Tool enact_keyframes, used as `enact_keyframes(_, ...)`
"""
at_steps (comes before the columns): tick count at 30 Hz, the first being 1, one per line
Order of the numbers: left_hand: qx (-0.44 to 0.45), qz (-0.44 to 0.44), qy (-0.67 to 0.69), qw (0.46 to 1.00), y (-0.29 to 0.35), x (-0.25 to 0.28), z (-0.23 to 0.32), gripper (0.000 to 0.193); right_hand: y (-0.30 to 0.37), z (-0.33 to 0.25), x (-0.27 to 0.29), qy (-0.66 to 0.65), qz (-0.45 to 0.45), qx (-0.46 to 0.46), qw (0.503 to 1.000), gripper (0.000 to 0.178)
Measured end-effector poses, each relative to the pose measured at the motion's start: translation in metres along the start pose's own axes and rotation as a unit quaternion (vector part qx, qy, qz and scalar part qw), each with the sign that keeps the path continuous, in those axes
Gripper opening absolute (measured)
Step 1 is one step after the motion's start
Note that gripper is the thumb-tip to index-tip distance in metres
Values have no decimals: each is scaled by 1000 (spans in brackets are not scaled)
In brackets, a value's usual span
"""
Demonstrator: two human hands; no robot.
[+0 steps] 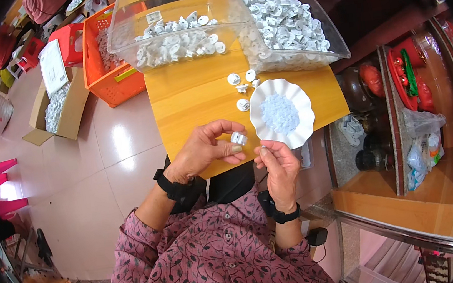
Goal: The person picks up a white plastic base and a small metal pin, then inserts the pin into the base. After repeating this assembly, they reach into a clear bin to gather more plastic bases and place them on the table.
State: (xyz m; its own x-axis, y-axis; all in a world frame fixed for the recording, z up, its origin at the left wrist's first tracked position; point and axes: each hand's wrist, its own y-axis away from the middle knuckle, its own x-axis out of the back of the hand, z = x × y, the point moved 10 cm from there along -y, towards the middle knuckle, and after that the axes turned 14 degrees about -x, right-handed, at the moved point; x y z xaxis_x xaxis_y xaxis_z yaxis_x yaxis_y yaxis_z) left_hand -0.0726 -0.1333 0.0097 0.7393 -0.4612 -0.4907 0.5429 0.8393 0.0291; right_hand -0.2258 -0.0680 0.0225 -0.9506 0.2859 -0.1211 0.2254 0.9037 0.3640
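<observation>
I read the left grip (200, 149) as closed on a white fitting (238, 138), left of the scalloped dish (303, 100). The right grip (279, 164) pinches a small pale piece (263, 147) (too tiny to identify). Step in hand, I judge: joining them; next move calls for alignment.

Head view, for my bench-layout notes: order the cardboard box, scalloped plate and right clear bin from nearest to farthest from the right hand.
1. Scalloped plate: just ahead of the right hand.
2. Right clear bin: beyond the plate.
3. Cardboard box: far left.
</observation>
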Motion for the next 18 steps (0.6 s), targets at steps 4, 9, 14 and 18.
enact_keyframes(4, -11, -10, 162, 987, 14, -9, -5, 39, 6, -4, -9, -14, -10, -3, 1000, 23)
enact_keyframes(9, -38, 8, 246, 968, 24, -6, -16, 39, 12, -6, -18, -4, -28, 13, 1000, 20)
enact_keyframes(14, -65, 14, 270, 961, 28, -5, -22, 38, 16, -5, -24, -15, -35, 9, 999, 16)
enact_keyframes(18, -64, 30, 258, 963, 30, 0, -25, 39, 16, -6, -24, -26, -19, 15, 999, 14)
